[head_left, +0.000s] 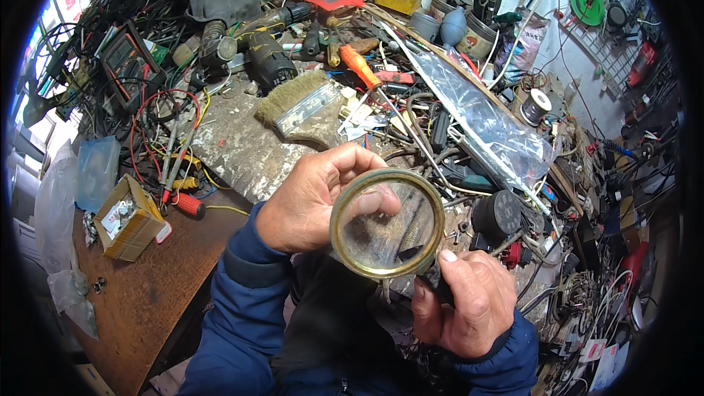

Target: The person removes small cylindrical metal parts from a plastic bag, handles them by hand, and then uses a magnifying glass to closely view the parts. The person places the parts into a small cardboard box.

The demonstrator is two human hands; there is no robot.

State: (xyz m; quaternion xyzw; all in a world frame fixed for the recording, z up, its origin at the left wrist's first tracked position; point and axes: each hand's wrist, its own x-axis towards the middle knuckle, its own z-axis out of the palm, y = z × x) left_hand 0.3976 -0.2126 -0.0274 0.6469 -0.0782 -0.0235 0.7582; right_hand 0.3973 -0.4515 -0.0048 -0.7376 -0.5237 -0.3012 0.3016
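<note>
A round magnifying glass (387, 224) with a brass-coloured rim is held in front of me over my lap. My right hand (466, 301) grips its short dark handle at the lower right, thumb on top beside the rim. My left hand (312, 202) is curled at the upper left of the lens. Its thumb shows through the glass, and whatever is in its fingers is hidden or too blurred by the lens to name.
The cluttered workbench (224, 139) holds a brush (282, 99), an orange screwdriver (359, 66), a multimeter (125, 66), a plastic-wrapped strip (477, 132), a solder spool (535, 105) and a black round part (495, 214). A cardboard box (132, 238) sits on the brown board at left.
</note>
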